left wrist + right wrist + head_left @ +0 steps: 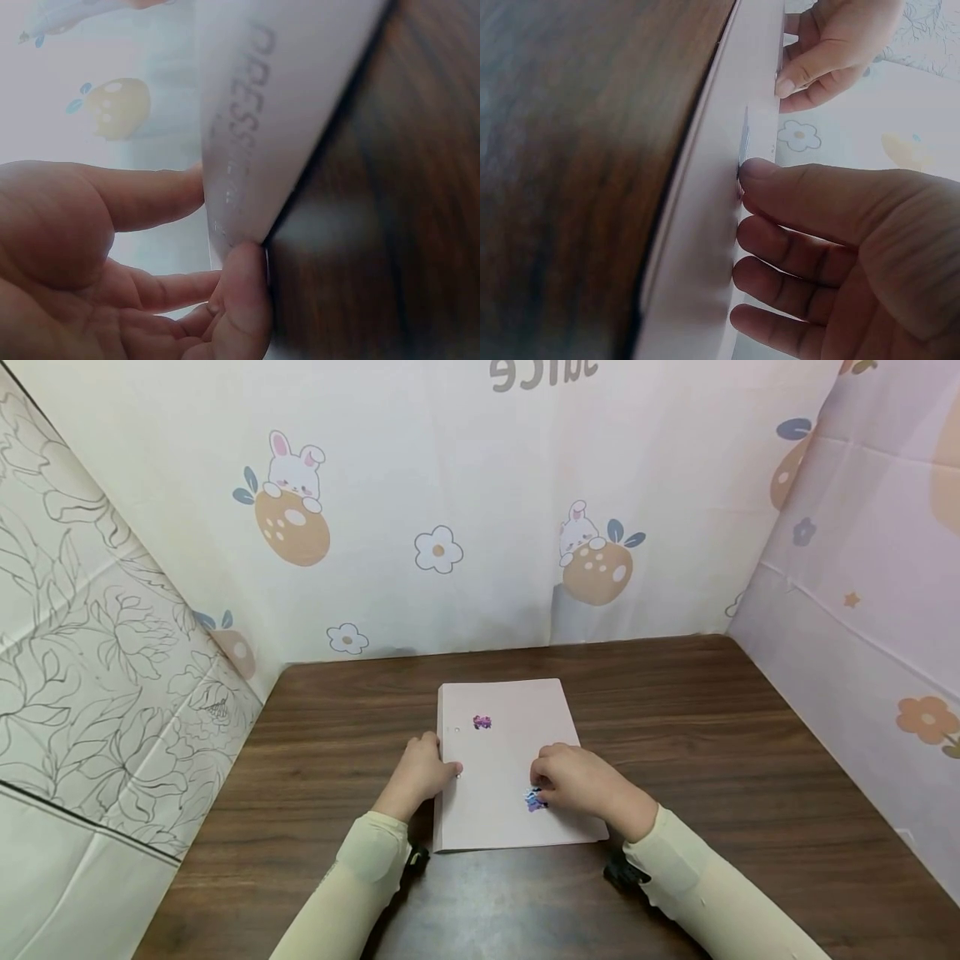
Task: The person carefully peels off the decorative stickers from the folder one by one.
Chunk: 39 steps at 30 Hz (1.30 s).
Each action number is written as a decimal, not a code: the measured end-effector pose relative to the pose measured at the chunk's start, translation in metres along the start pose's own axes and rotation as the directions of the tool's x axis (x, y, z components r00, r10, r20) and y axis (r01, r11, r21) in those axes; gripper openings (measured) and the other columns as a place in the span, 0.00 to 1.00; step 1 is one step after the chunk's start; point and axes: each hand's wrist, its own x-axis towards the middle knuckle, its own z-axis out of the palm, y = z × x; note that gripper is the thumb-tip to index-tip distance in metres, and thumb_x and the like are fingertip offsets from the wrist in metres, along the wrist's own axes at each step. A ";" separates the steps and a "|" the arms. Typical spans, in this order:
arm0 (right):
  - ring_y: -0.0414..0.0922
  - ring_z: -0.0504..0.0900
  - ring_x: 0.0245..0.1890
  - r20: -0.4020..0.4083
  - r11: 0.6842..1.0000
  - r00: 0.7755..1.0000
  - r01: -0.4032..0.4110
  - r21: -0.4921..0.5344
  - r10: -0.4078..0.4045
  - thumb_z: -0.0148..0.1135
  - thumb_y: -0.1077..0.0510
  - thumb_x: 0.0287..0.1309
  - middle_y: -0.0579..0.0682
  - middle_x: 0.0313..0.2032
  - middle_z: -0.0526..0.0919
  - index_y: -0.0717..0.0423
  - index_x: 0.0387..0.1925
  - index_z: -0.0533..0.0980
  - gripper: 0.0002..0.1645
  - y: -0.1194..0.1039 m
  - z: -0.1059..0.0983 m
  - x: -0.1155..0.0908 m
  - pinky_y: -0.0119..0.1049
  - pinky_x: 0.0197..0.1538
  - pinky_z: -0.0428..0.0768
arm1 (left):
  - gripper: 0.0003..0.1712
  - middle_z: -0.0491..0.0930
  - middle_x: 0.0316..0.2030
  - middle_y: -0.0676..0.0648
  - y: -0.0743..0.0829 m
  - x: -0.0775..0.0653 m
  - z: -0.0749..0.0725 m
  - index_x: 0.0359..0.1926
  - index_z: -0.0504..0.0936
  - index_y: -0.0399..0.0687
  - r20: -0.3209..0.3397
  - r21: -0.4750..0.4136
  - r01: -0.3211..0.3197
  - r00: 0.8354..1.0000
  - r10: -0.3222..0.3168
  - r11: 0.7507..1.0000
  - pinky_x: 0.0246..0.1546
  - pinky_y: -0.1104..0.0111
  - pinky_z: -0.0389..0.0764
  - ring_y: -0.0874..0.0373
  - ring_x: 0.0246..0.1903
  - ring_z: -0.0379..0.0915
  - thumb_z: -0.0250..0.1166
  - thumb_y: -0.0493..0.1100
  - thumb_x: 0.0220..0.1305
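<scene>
A pale pink file folder [502,764] lies closed on the brown table, with lettering on its spine [251,90] in the left wrist view. My left hand [420,770] grips the folder's left edge, thumb on the cover and fingers against the spine. Near the cover's lower right, my right hand [581,781] pinches a small blue and purple sticker [534,800] between thumb and index finger. Part of this sticker is hidden under the fingers; in the right wrist view it appears as a thin sliver [744,139] against the cover. A pink-purple sticker [482,722] sits higher on the cover.
Dark wood-grain table [337,718] surrounds the folder. Behind it hangs a white curtain [495,468] printed with rabbits, fruit and flowers. Similar cloth [862,552] borders the right side, and a flower-outline sheet [112,593] the left.
</scene>
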 end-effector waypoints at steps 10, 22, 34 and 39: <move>0.38 0.70 0.30 0.016 1.000 1.000 -0.006 0.007 0.006 0.75 0.57 0.57 0.39 0.28 0.76 0.46 0.28 0.82 0.07 -0.001 0.001 0.000 0.35 0.36 0.76 | 0.35 0.73 0.56 0.31 0.001 -0.002 -0.001 0.63 0.71 0.32 0.005 -0.003 0.005 1.000 -0.005 1.000 0.53 0.51 0.81 0.43 0.50 0.76 0.72 0.48 0.65; 0.37 0.71 0.30 0.019 1.000 1.000 -0.001 0.015 0.001 0.74 0.59 0.57 0.37 0.27 0.76 0.45 0.26 0.82 0.09 -0.003 0.001 0.001 0.34 0.37 0.78 | 0.36 0.73 0.56 0.30 0.001 -0.001 -0.001 0.64 0.71 0.31 0.007 -0.001 0.003 1.000 -0.003 1.000 0.53 0.51 0.82 0.42 0.52 0.77 0.72 0.48 0.65; 0.38 0.71 0.30 0.029 0.999 0.999 -0.034 0.024 0.033 0.74 0.59 0.58 0.40 0.29 0.77 0.47 0.30 0.83 0.05 -0.003 0.002 0.001 0.35 0.37 0.78 | 0.35 0.73 0.56 0.30 0.001 -0.001 0.000 0.63 0.72 0.32 -0.001 0.009 0.002 1.000 -0.002 1.000 0.54 0.51 0.81 0.43 0.51 0.77 0.72 0.49 0.65; 0.38 0.72 0.30 0.015 0.999 1.000 -0.020 0.044 0.020 0.73 0.60 0.57 0.39 0.29 0.77 0.47 0.28 0.83 0.06 -0.004 0.003 0.000 0.35 0.37 0.78 | 0.34 0.74 0.55 0.30 0.001 -0.002 -0.001 0.63 0.72 0.31 -0.002 -0.003 -0.004 1.000 0.004 1.000 0.52 0.51 0.82 0.42 0.50 0.78 0.72 0.47 0.65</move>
